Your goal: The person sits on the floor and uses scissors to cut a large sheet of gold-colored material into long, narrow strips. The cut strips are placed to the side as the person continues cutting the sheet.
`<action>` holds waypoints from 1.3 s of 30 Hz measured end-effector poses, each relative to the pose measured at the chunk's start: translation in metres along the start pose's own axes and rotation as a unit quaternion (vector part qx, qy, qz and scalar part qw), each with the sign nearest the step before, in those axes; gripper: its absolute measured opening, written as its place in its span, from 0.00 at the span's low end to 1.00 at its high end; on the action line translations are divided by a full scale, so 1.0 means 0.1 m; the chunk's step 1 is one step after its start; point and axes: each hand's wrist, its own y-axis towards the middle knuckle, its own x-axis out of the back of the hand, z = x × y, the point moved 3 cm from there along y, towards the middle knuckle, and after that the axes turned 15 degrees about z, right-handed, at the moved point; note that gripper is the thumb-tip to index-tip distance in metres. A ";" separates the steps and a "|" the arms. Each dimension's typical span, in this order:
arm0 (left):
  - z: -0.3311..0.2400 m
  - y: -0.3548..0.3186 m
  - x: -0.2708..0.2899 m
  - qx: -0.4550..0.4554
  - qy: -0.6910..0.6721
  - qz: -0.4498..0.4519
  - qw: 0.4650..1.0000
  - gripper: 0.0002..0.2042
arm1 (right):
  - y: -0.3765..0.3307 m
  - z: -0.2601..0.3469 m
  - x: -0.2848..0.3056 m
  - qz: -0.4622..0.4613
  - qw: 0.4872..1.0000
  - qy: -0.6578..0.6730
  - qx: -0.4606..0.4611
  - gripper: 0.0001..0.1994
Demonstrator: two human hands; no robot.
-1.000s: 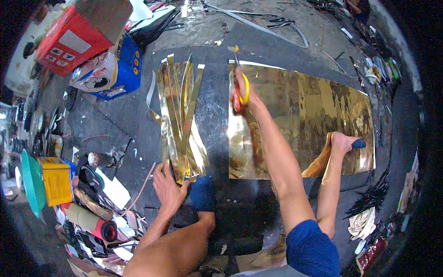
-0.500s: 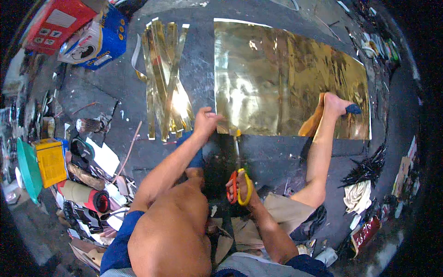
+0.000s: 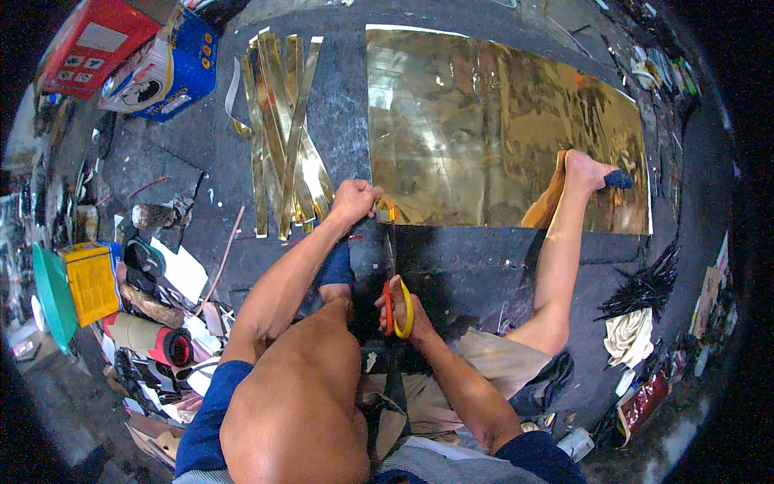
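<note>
A large shiny gold sheet (image 3: 451, 129) with thin white edges lies on the dark floor ahead of me. My left hand (image 3: 355, 202) is closed in a pinch at the sheet's near left corner. Scissors (image 3: 406, 310) with one red and one yellow handle are gripped in my right hand (image 3: 415, 327). Their blades point away from me, with the tips at the sheet's near edge, just right of my left hand. The sheet mirrors the handles there. Left of the sheet, several narrow gold strips (image 3: 274, 137) lie in a loose, crossing bundle.
My bare foot (image 3: 584, 171) rests on the sheet's right part. Red and blue boxes (image 3: 173, 73) stand far left. Nearer on the left are a yellow box (image 3: 89, 282), a green lid-like piece (image 3: 52, 298) and scraps. Black slivers (image 3: 645, 286) and a pale cloth (image 3: 629, 339) lie right.
My right hand has moved the scissors forward and slightly left, bringing the blades to the sheet's edge. My left hand's fingers have closed at the corner.
</note>
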 end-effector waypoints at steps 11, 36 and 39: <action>0.11 -0.38 -0.27 -0.051 0.037 -0.024 0.998 0.17 | 0.10 0.19 0.17 -0.008 0.999 -0.048 0.023 0.40; 0.19 -0.47 -0.35 -0.063 -0.135 0.055 0.987 0.10 | 0.24 0.46 0.10 -0.076 0.987 -0.144 0.008 0.42; 0.20 -0.46 -0.34 -0.060 -0.157 0.072 0.983 0.11 | 0.31 0.58 0.12 -0.067 0.985 -0.159 0.023 0.43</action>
